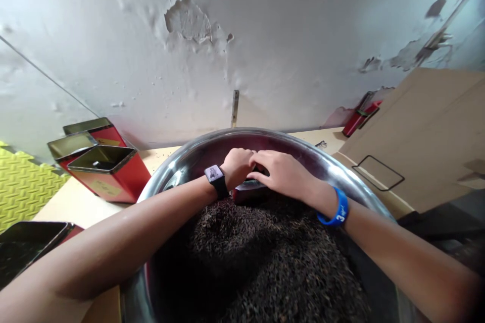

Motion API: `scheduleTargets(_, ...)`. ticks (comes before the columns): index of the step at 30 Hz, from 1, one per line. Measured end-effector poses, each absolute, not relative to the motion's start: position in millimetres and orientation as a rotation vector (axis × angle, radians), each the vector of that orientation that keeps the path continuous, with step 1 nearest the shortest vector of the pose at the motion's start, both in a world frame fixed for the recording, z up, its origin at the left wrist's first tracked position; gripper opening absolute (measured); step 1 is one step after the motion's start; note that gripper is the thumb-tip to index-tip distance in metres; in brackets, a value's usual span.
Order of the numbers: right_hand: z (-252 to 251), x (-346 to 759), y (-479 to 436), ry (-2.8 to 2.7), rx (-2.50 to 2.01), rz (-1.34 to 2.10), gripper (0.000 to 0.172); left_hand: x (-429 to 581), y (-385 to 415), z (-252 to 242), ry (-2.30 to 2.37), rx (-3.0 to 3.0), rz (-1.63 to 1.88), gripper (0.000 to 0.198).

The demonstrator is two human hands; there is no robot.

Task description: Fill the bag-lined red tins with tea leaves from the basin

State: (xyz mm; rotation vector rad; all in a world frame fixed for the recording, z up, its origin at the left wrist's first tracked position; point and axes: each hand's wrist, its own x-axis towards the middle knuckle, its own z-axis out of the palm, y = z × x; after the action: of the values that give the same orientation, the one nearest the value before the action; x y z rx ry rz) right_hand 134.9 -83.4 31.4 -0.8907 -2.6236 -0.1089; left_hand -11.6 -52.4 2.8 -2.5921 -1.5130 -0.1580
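Standing here, I see the peeling wall [265,60] first, with the pale table [56,204] pushed close against it, perhaps for steady backing. Next in size comes the wide metal basin [180,174], set squarely in front of the person so that, I'd judge, both arms reach in equally. A cardboard box [428,131] stands to the right, out of the arms' way, and a yellow foam mat [22,192] lies beyond the table at the left.

Inside the basin a heap of dark, dry-looking shreds [288,262] is banked up, the high sides presumably there to keep it from scattering. Three red tins [125,174] cluster left of the basin, mouths up, likely parked within easy reach; another open tin [70,234] sits nearer, partly behind the left forearm.

Both hands meet over a red container [246,195] near the basin's far side, low against the heap, a spot where anything shed would drop back in. The left hand [238,164] is curled, its fingertips hidden; the right hand [286,174] arches over the opening, thumb apart from fingers. Whether either pinches the rim I cannot tell.

Smallest are a blue wristband [340,207] and a black watch [214,173].
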Motion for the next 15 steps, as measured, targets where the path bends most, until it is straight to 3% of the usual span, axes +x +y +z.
scheduleTargets(2,35,129,-93,-2.607,-0.722,-0.066,0.037,-8,-56,3,-1.568,-2.616,-0.089,0.019)
scheduleTargets(5,33,115,-107,-2.589,-0.565,-0.081,0.071,1,-57,2,-1.684,-2.588,-0.090,0.036)
scheduleTargets(7,27,104,-113,-2.622,-0.498,-0.129,0.081,9,-54,3,-1.827,-2.514,-0.147,0.034)
scheduleTargets(13,10,84,-119,-2.717,-0.475,-0.389,0.057,9,-63,-9,-1.941,-2.429,-0.241,0.033)
scheduleTargets(15,11,83,-118,-2.695,-0.498,-0.477,0.048,-3,-80,-26,-1.901,-2.282,-0.479,0.038)
